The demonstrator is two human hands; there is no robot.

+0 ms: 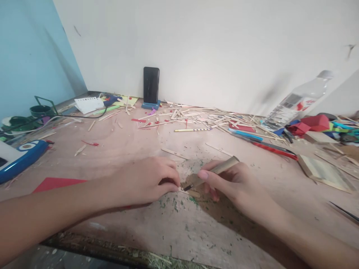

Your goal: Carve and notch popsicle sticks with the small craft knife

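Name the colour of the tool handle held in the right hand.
The handle in the right hand is dull tan, showing best in the head view.

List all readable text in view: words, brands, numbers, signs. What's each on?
None legible.
Bottle label: red and dark print, too blurred to read.
Phone: screen dark, no text seen.
White paper: no writing legible.
Tool in right hand: no lettering visible.
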